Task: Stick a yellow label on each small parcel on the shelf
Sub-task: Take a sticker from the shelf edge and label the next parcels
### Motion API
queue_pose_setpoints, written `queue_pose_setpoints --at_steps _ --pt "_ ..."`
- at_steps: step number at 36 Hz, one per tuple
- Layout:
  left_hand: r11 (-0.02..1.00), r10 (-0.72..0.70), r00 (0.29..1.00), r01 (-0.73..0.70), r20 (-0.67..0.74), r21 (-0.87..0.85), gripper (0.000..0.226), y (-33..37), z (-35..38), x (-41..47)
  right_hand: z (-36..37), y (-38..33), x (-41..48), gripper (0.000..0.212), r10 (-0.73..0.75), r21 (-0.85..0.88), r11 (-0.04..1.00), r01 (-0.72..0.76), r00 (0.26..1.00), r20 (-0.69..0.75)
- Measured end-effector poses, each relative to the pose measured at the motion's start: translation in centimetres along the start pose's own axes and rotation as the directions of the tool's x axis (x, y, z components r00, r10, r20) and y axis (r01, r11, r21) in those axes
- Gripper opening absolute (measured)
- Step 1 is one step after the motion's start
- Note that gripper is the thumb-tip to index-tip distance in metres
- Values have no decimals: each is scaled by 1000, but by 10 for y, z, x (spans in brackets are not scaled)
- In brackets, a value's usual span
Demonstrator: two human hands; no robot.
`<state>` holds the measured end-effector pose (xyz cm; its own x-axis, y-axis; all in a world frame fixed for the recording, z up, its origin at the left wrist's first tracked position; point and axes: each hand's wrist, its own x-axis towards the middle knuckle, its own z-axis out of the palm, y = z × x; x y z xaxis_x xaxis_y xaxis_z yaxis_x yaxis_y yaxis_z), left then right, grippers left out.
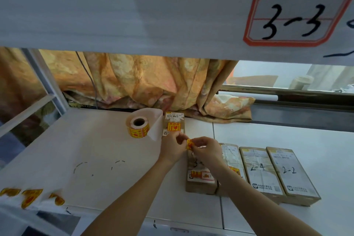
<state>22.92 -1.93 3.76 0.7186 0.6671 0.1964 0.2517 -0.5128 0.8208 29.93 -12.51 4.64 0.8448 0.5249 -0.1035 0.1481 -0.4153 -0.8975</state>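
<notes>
Both hands meet above the white shelf [95, 149]. My right hand [207, 148] pinches a small curled yellow label [189, 143], and my left hand [173, 146] touches its left edge with the fingertips. A roll of yellow labels [138, 127] with a white backing strip stands to the left. One brown parcel [174, 123] at the back bears a yellow label. Under my right hand lies a parcel [200, 178] with a yellow label, beside one partly hidden by my arm [232, 161]. The parcels marked 2-4 [258, 170] and 2-2 [289, 172] show none.
The upper shelf's white front [134, 5] hangs low overhead with a red-framed tag reading 3-3 [295, 18]. An orange patterned curtain [143, 82] falls behind the shelf. Loose yellow labels on backing paper [30, 196] lie at the front left edge. A shelf post [46, 80] stands left.
</notes>
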Motion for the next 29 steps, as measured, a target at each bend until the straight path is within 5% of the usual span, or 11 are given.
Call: queue_pose_setpoints --at_steps 7,17,29 --pt "991 -12 995 -1 -101 -131 10 13 -11 -20 -21 -6 -16 11 -82 104 992 76 995 50" --pt "983 3 1000 -7 -21 -185 10 25 -3 -48 -48 8 -38 14 -196 -83 976 202 978 74" --pt "982 -130 991 132 25 -138 11 9 19 -54 -44 34 -38 22 -151 -255 952 170 984 94"
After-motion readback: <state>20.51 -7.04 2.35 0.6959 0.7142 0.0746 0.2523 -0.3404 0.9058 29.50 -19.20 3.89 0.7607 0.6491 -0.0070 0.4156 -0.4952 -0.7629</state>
